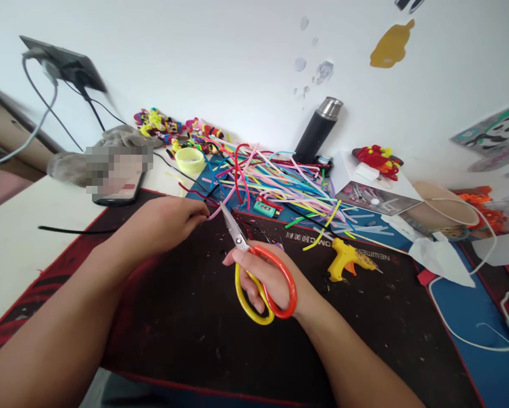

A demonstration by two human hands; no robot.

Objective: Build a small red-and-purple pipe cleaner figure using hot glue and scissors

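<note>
My right hand (265,272) is closed round a pair of scissors (238,241) with one red and one yellow handle loop. The blades look nearly closed and point up and left, their tip beside a pink pipe cleaner (227,198). My left hand (169,224) pinches the lower end of that pipe cleaner, just left of the scissor tip. The pipe cleaner slants up and right towards a loose heap of coloured pipe cleaners (279,178). A black pipe cleaner (76,230) lies by my left forearm, partly hidden behind it.
A yellow glue gun (347,260) lies on the dark mat (186,345), to the right. Behind are a black thermos (316,133), a pale yellow tape roll (190,161), a green-labelled lighter (266,208) and small pipe-cleaner figures (158,122). A phone (120,184) leans at left; a white cable (449,331) loops at right.
</note>
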